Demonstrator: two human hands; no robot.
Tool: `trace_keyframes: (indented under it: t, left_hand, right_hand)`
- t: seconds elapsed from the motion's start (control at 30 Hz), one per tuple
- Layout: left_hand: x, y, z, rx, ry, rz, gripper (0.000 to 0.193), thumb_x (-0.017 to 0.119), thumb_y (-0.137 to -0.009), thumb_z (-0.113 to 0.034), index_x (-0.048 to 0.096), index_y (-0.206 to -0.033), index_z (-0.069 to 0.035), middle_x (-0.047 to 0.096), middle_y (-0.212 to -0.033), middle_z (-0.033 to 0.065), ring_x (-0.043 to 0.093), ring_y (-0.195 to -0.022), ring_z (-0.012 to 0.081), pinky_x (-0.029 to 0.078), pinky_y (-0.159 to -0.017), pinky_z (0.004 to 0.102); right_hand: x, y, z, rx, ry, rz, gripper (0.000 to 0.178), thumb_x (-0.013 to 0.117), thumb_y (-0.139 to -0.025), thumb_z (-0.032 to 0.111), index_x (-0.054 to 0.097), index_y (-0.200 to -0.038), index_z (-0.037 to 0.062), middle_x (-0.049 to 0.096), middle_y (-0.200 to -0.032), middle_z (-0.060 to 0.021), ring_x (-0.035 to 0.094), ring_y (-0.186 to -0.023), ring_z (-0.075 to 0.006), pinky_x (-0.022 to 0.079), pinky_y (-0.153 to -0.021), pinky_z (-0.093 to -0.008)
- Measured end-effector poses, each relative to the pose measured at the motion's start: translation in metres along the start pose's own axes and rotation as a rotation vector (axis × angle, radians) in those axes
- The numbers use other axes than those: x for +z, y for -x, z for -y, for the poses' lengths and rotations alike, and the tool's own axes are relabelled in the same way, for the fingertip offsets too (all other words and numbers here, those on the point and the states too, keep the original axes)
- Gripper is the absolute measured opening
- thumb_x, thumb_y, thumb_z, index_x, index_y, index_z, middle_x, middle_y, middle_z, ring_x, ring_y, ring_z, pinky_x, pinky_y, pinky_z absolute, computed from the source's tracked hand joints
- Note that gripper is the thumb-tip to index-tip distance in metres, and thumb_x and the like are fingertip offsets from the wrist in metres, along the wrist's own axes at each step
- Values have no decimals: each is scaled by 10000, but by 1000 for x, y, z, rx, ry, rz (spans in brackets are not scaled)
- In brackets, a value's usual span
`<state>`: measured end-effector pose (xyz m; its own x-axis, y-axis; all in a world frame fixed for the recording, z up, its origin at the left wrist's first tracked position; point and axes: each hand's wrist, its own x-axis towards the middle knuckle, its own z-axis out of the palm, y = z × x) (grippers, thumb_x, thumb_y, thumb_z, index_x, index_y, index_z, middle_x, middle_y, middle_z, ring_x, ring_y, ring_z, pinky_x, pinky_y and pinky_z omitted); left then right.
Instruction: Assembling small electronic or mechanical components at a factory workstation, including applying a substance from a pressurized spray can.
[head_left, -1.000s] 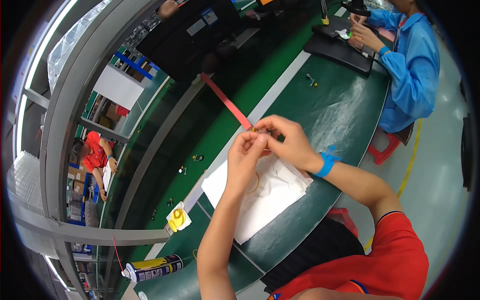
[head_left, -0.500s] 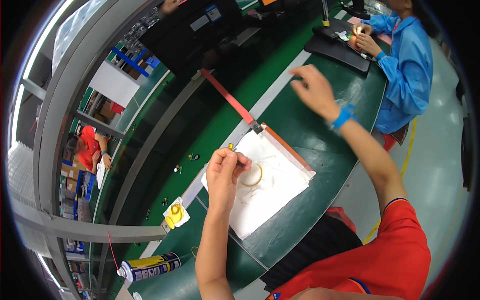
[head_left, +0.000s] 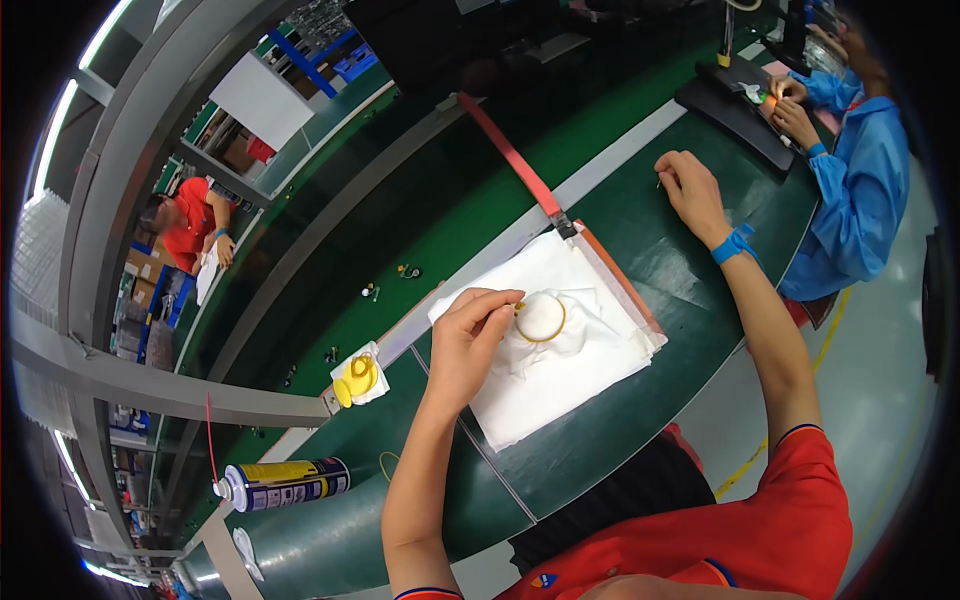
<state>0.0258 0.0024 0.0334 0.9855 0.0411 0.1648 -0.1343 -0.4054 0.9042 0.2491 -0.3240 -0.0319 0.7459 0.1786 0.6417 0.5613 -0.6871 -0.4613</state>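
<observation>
My left hand [head_left: 466, 348] is closed in a pinch over a white cloth [head_left: 530, 400] on the green bench. Between thumb and forefinger is one side of a thin yellow loop [head_left: 564, 320], with a small gold-coloured bit at the fingertips. The loop's round part rests on or just above the rumpled cloth. My right hand [head_left: 692, 198] hovers over the bench, farther off to the right. Its thumb and forefinger are pressed together, with a tiny speck at the tips that is too small to name. A blue band circles that wrist.
A spray can [head_left: 285, 485] with a red straw lies at left. Yellow pieces [head_left: 360, 376] sit on white paper by the grey post. A red strap [head_left: 512, 155] crosses the green line, where small parts lie. A co-worker in blue [head_left: 850, 190] works at right.
My right hand has gone from spread fingers to a pinch. My left hand has turned, its fingers now pointing right at the loop's edge. The cloth is more bunched, and the view has shifted.
</observation>
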Motion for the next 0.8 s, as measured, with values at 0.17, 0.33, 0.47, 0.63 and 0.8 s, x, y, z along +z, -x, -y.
trace_keyframes:
  t: [0.17, 0.33, 0.47, 0.63, 0.8]
  left_hand:
    - [12, 5, -10, -22, 2, -36, 144, 694, -930, -47, 736, -1056, 11, 699, -950, 40, 614, -797, 92, 498, -737, 239]
    - [18, 5, -8, 161, -155, -61, 95, 722, -884, -34, 724, -969, 7, 714, -902, 51, 622, -742, 116, 502, -694, 248]
    - [19, 4, -3, 217, -186, -79, 101, 727, -862, -25, 726, -961, -5, 713, -902, 70, 624, -732, 134, 498, -663, 252]
    - [22, 2, -3, 228, -177, -71, 98, 727, -860, -23, 725, -956, -5, 717, -907, 72, 633, -735, 144, 497, -651, 255]
    - [20, 2, -1, 236, -251, -81, 92, 726, -862, -18, 715, -952, -2, 721, -914, 78, 659, -746, 157, 510, -645, 266]
  right_hand:
    - [-14, 13, 35, 48, -190, 216, 305, 650, -849, -48, 646, -1146, 21, 602, -861, -91, 592, -712, -175, 504, -674, -318]
    - [-40, 14, 51, 48, -86, 446, 272, 662, -823, -50, 658, -1092, -5, 609, -808, -83, 582, -678, -162, 488, -645, -313]
    - [-53, 8, 62, 178, -80, 641, 240, 650, -820, -54, 656, -1057, -17, 599, -743, -62, 580, -665, -132, 468, -618, -300]
    - [-54, 17, 72, 266, -311, 647, 246, 626, -871, -39, 631, -1115, -12, 591, -779, -10, 579, -701, -69, 479, -647, -240]
    - [-29, 35, 150, 110, -706, 486, 298, 662, -912, 17, 609, -1205, 9, 612, -893, -20, 601, -803, -82, 508, -723, -233]
